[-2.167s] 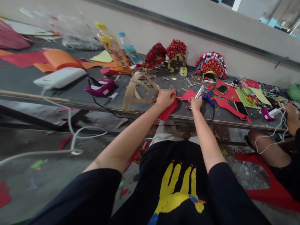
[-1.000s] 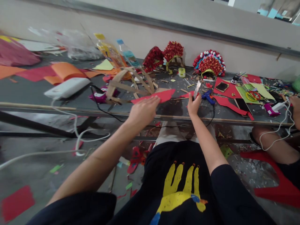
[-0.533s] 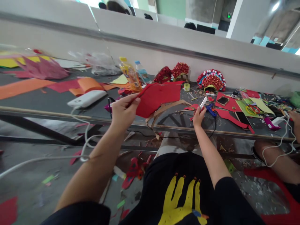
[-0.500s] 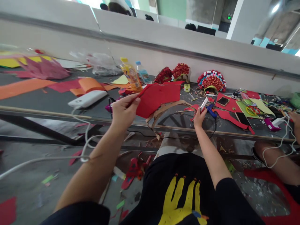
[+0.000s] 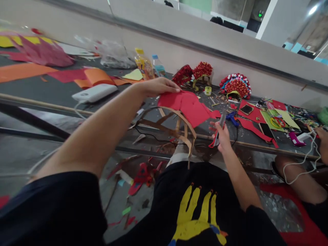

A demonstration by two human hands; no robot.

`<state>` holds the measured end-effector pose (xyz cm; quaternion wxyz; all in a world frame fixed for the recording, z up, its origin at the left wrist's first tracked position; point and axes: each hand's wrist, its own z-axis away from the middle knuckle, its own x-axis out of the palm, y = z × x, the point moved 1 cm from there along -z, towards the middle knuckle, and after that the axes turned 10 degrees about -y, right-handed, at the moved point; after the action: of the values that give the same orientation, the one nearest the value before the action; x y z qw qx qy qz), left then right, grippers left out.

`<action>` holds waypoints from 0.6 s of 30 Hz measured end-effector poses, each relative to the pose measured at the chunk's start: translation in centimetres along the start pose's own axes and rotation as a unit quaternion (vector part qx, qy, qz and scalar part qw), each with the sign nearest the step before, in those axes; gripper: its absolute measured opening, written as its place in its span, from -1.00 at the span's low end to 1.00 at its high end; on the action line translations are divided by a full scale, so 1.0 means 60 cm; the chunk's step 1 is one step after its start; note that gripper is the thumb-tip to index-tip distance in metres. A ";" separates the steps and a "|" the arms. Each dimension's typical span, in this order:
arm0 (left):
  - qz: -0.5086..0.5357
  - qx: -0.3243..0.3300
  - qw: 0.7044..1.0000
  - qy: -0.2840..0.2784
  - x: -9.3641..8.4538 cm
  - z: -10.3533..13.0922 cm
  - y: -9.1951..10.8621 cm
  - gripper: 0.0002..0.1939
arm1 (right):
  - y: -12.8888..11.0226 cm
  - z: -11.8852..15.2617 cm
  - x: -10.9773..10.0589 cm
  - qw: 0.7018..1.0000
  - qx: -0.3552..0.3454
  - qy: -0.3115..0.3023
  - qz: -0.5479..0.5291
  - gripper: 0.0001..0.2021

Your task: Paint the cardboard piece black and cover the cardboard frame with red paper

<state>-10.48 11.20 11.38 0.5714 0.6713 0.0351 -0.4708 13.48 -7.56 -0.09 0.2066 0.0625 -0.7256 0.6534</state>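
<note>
The left hand (image 5: 165, 86) gripped red paper (image 5: 192, 105) beside an arched cardboard frame (image 5: 194, 134), still uncovered, while the right hand (image 5: 224, 137) held a red-and-silver cutter (image 5: 221, 121).

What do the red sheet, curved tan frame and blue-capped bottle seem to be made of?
Red sheet: matte, perhaps felt or thick paper, judging by its soft creases. Curved tan frame: likely dull cardboard, given its flat, bent strips. Blue-capped bottle: probably clear plastic; its body looks see-through.
</note>
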 end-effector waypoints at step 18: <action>-0.368 0.018 0.925 -0.088 0.266 -0.075 0.100 -0.51 | 0.059 -0.061 -0.022 0.974 -0.064 0.172 0.131 -0.73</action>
<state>4.54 4.93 4.65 0.3463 0.5773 0.2206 -0.7058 14.20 -3.75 -3.66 0.2446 -0.1598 -0.7216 0.6276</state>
